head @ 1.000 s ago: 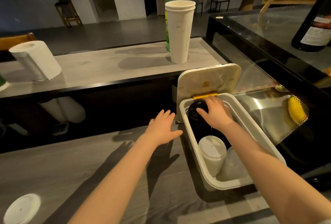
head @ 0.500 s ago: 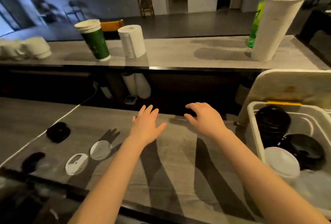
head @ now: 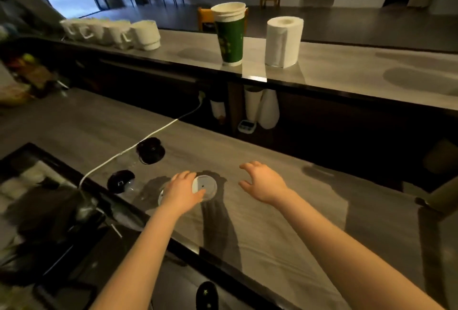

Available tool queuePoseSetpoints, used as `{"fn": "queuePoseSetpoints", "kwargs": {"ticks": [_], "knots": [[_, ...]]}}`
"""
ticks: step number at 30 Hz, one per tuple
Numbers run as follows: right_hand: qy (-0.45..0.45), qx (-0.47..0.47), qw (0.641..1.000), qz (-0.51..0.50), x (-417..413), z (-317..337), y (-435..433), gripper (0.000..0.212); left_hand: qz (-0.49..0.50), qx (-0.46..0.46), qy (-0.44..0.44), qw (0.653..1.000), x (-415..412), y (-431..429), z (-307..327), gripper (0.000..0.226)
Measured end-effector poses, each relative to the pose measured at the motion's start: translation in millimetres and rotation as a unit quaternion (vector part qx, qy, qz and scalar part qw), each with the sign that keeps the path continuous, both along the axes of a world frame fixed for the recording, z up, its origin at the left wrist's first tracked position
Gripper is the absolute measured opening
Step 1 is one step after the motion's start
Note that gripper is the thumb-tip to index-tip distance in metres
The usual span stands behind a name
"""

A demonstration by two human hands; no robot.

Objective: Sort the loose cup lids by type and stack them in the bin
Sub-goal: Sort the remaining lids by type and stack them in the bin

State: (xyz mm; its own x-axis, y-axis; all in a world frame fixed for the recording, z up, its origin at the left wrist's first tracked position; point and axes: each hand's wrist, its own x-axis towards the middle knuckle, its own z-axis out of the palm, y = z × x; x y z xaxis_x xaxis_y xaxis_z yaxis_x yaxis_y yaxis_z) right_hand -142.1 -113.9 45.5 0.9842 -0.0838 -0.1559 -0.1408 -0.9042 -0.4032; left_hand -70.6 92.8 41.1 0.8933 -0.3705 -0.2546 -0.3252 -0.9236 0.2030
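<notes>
Lids lie loose on the grey counter [head: 285,210]. A white lid [head: 205,187] sits flat near the middle, its small centre hole facing up, and a second white lid [head: 160,197] just left of it shows only as a sliver of rim. The left hand [head: 182,192] is spread over both: its thumb lies across the near rim of the first lid and its fingers reach along the far-left edge. Whether it has actually taken hold I cannot tell.

The right hand [head: 262,183] is to the right of the lids, apart from them, with its fingers loosely bent and nothing in it.

Two black lids are further left: one [head: 150,150] towards the back, touching a white cable [head: 138,145] that runs across the counter, and the other [head: 120,181] nearer, at the edge of a dark recessed area.

On the raised ledge [head: 347,71] behind stand a green cup stack [head: 229,34], a paper roll [head: 283,42] beside it and – well to the left – a row of white mugs [head: 111,33].
</notes>
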Motion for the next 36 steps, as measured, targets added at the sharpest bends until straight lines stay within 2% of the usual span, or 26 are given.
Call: {"fn": "queuePoseSetpoints", "kwargs": {"ticks": [4,10,14,16,18,21,25,30,33,34,36], "knots": [[0.055,0.018,0.998,-0.019,39.8,-22.5,30.8,0.049,0.007,0.058,0.063,0.996,45.7,33.6,-15.5,0.068],[0.137,0.057,0.987,-0.066,83.4,-64.4,73.9,0.049,-0.050,0.144,0.122,0.981,104.9,70.8,-47.3,0.080],[0.181,0.107,0.970,-0.126,103.8,-87.7,98.5,0.089,-0.121,0.160,0.141,0.969,127.1,83.8,-68.1,0.087],[0.211,0.049,0.969,-0.121,110.9,-96.9,106.1,0.107,-0.158,0.151,0.142,0.965,134.7,86.1,-75.2,0.083],[0.226,-0.010,0.968,-0.111,114.5,-103.7,110.7,0.111,-0.183,0.132,0.141,0.964,139.5,86.4,-78.7,0.077],[0.194,-0.017,0.971,-0.141,114.5,-105.5,112.1,0.102,-0.202,0.102,0.140,0.964,142.6,85.7,-83.1,0.072],[0.146,0.025,0.971,-0.188,107.1,-103.0,111.4,0.096,-0.188,0.103,0.170,0.962,144.3,82.3,-88.6,0.078],[0.050,0.175,0.943,-0.278,96.6,-101.5,110.5,0.087,-0.136,0.074,0.263,0.952,144.4,75.3,-93.8,0.104],[0.013,0.228,0.930,-0.288,94.0,-98.8,114.0,0.085,-0.107,0.048,0.312,0.943,142.2,77.3,-92.4,0.111],[0.005,0.249,0.925,-0.289,93.1,-97.5,116.2,0.087,-0.102,0.041,0.314,0.943,142.0,78.0,-93.0,0.104],[-0.015,0.299,0.910,-0.288,93.1,-93.4,119.8,0.092,-0.086,-0.008,0.291,0.953,145.6,76.9,-95.3,0.064]]}}
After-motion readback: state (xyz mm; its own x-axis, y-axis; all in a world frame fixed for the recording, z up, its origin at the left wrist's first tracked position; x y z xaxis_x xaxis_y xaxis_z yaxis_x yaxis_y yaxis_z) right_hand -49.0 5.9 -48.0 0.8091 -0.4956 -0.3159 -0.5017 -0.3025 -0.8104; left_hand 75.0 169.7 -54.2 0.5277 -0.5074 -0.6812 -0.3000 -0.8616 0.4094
